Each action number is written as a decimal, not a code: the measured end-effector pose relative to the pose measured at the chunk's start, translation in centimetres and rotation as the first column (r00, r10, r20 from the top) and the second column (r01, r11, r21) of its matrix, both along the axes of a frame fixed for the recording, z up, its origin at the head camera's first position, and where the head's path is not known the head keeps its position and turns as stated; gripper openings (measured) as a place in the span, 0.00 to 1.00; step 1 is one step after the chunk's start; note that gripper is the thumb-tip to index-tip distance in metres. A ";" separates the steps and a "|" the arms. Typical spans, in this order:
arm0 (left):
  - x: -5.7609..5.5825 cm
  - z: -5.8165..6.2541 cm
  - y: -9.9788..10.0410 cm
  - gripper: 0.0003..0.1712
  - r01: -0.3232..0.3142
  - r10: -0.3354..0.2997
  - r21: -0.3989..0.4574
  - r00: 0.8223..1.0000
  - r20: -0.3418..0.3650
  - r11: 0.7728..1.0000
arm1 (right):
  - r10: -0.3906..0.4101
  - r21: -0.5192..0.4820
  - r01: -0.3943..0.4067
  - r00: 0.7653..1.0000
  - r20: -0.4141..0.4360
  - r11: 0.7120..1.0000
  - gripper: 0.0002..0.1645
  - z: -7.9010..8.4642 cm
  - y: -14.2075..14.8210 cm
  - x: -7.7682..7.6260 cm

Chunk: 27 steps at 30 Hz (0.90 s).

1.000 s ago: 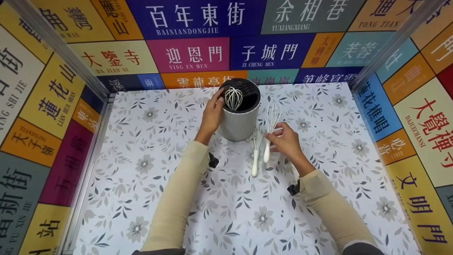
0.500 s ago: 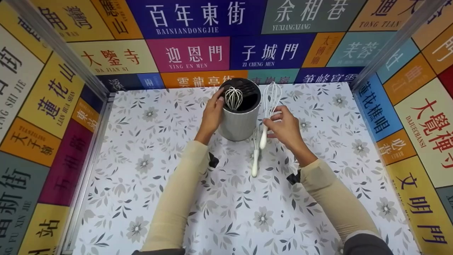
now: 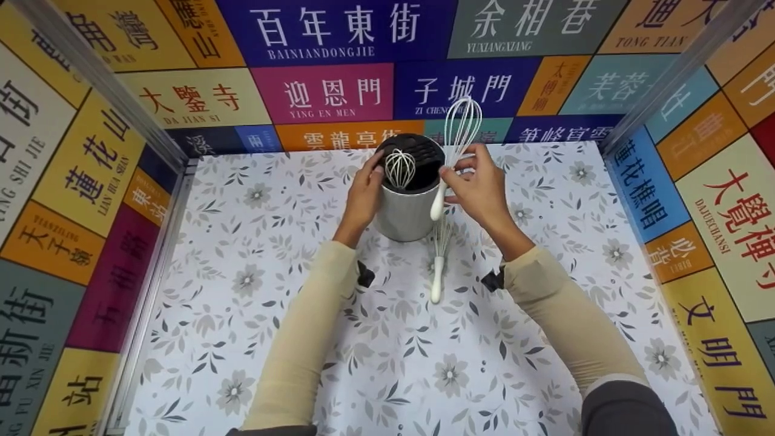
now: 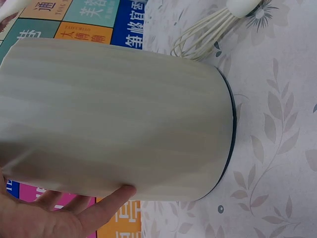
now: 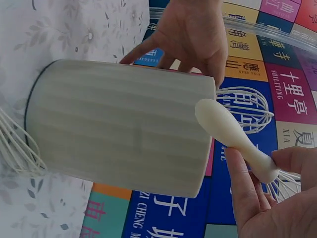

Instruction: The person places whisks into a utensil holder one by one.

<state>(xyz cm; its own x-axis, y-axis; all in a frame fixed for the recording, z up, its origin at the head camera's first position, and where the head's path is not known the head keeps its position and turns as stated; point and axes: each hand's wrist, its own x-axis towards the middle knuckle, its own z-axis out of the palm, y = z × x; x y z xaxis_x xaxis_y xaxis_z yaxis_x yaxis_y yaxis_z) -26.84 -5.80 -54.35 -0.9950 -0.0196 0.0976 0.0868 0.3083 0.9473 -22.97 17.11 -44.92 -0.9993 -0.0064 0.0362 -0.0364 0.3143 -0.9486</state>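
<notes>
My right hand (image 3: 484, 186) pinches a white whisk (image 3: 438, 203) where handle meets wires. Its handle points down and its wire head up, beside the right rim of a pale grey utensil holder (image 3: 407, 215). In the right wrist view the handle's rounded end (image 5: 218, 119) overlaps the holder's rim. Against the holder's left side, my left hand (image 3: 362, 198) grips near the black top. A second whisk (image 3: 399, 168) stands in the holder, wires up and handle hidden inside. Another, smaller whisk (image 3: 436, 281) lies on the table just right of the holder's base, handle toward me.
The table (image 3: 254, 339) has a white cloth with grey flowers and leaves. Colourful panels with printed characters rise at the back (image 3: 327, 36), left and right. The holder's black top has a slotted section and a larger dark opening (image 3: 428, 172).
My right hand has lifted its whisk up and away from me, to the holder's right rim, moving slightly left. The left hand and holder have stayed in place.
</notes>
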 end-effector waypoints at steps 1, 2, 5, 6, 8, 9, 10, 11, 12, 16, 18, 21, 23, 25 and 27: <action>0.0 0.0 0.0 0.26 0.000 0.000 0.000 1.000 -0.002 1.000 | 0.004 0.000 -0.004 1.000 -0.014 1.000 0.32 0.3 -0.1 -0.2; 0.0 0.0 0.0 0.26 0.000 0.000 0.000 1.000 -0.001 1.000 | 0.006 0.001 -0.006 1.000 -0.028 1.000 0.32 0.5 -0.2 -0.4; 0.0 0.0 0.0 0.26 0.002 -0.002 0.001 1.000 0.003 1.000 | 0.009 0.020 -0.007 0.997 -0.072 1.000 0.31 1.3 -0.5 -1.0; 0.0 0.0 0.0 0.26 0.005 -0.005 -0.002 1.000 0.004 1.000 | 0.009 0.026 -0.007 0.996 -0.088 1.000 0.32 1.6 -0.6 -1.2; 0.0 0.1 0.0 0.27 0.013 -0.013 -0.010 1.000 0.007 1.000 | 0.002 0.046 0.004 0.993 -0.121 0.999 0.33 2.1 -0.9 -1.6; 0.0 0.1 0.0 0.27 0.018 -0.018 -0.012 1.000 0.007 1.000 | -0.003 0.057 0.010 0.991 -0.133 0.998 0.33 2.4 -1.0 -1.9; 0.0 0.1 0.0 0.27 0.023 -0.023 -0.015 1.000 0.006 1.000 | -0.006 0.066 0.016 0.989 -0.145 0.998 0.34 2.6 -1.1 -2.0; 0.0 0.1 0.0 0.27 0.028 -0.028 -0.016 1.000 0.006 0.999 | -0.009 0.072 0.020 0.988 -0.156 0.997 0.34 2.8 -1.2 -2.2; -0.1 0.1 0.0 0.27 0.031 -0.031 -0.015 1.000 0.005 0.999 | -0.013 0.075 0.025 0.987 -0.163 0.997 0.34 3.0 -1.4 -2.4; -0.1 0.1 -0.1 0.27 0.032 -0.032 -0.006 0.999 0.002 0.999 | -0.016 0.104 0.037 0.979 -0.202 0.994 0.31 3.3 -1.9 -3.1; -0.1 0.1 -0.1 0.27 0.030 -0.030 -0.001 1.000 0.003 1.000 | -0.013 0.121 0.042 0.973 -0.229 0.992 0.29 3.1 -2.1 -3.4; -0.1 0.1 -0.1 0.27 0.025 -0.025 0.002 1.000 0.000 1.000 | -0.007 0.133 0.044 0.963 -0.269 0.990 0.28 2.7 -2.4 -3.9; -0.1 0.0 -0.1 0.27 0.024 -0.024 0.007 1.000 0.005 1.000 | -0.003 0.150 0.047 0.960 -0.280 0.988 0.29 2.2 -2.5 -4.1; -0.1 0.0 -0.1 0.27 0.022 -0.022 0.008 1.000 0.009 1.000 | 0.004 0.169 0.046 0.957 -0.290 0.985 0.30 1.8 -2.6 -4.2; -0.1 0.0 -0.1 0.27 0.020 -0.021 0.010 1.000 0.015 1.000 | 0.014 0.195 0.046 0.956 -0.294 0.980 0.31 1.5 -2.6 -4.3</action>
<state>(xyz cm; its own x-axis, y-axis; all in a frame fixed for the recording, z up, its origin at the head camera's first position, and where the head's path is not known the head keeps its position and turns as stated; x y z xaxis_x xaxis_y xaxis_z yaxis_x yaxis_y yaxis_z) -26.96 -5.87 -54.36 -0.9966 0.0000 0.0824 0.0786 0.2977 0.9514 -27.30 14.52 -43.46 -0.9448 -0.0273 0.3264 -0.2961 0.4970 -0.8157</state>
